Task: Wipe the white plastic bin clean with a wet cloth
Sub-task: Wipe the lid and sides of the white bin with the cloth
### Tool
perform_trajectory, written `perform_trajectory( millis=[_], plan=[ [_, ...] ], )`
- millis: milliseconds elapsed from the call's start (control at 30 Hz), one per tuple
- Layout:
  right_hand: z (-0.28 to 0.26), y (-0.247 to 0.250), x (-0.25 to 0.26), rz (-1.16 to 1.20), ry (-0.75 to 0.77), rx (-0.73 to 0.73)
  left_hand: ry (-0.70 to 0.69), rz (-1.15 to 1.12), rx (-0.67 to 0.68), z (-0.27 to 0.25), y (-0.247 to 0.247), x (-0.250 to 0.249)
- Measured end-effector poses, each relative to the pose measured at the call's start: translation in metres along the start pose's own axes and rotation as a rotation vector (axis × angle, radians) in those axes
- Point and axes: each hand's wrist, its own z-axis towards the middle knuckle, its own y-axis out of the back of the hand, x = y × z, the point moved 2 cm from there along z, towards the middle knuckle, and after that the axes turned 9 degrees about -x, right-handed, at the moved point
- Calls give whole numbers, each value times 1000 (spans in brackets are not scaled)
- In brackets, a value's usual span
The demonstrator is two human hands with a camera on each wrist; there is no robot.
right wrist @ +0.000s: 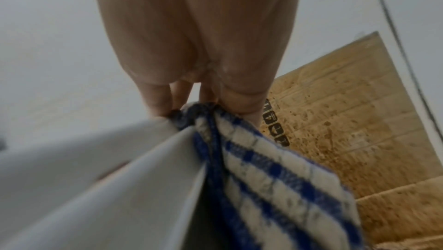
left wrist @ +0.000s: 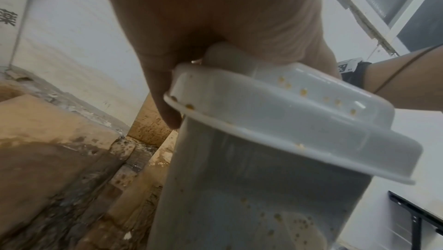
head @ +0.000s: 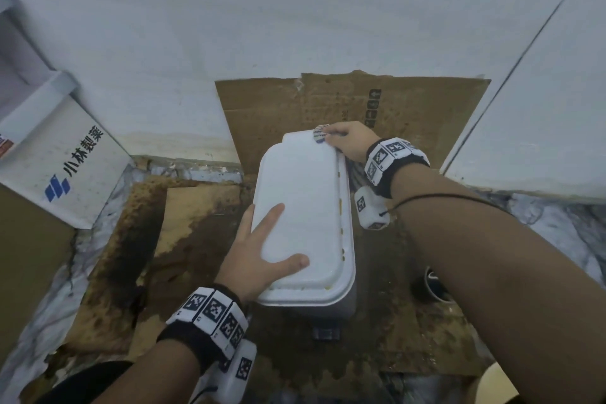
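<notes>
Standing on wet cardboard [head: 410, 108], the bin [head: 305, 223] looks light, stiff, slick; your left hand [head: 259, 256] lies flat, fingers straight, steadying the lid's near corner; your right hand [head: 347, 141] pinches the cloth [right wrist: 275, 178] at its far edge.

The white box [head: 62, 157] reads "小林製薬"; the cardboard [head: 373, 108] bears unreadable handling symbols.

white lidded bin [head: 305, 207] upright on cardboard, speckled, blue-checked cloth [head: 319, 134] at far corner
</notes>
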Motion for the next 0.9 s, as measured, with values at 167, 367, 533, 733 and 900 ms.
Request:
perform_trajectory(
  millis=[167, 367, 533, 733, 900],
  plan=[
    [-1, 1, -10, 139, -73, -104, -10, -6, -3, -3, -2, -2],
    [-23, -2, -15, 158, -86, -199, -18, -23, -12, -3, -4, -3],
    [-45, -3, -17, 153, -94, -212, -5, -7, -1, -3, -5, -5],
    [-70, -2, -20, 140, -70, -311, 1, -30, 7, -3, -7, -7],
    [-87, -5, -25, 62, -56, -324, 13, -22, 8, -5, -8, -11]
  ],
)
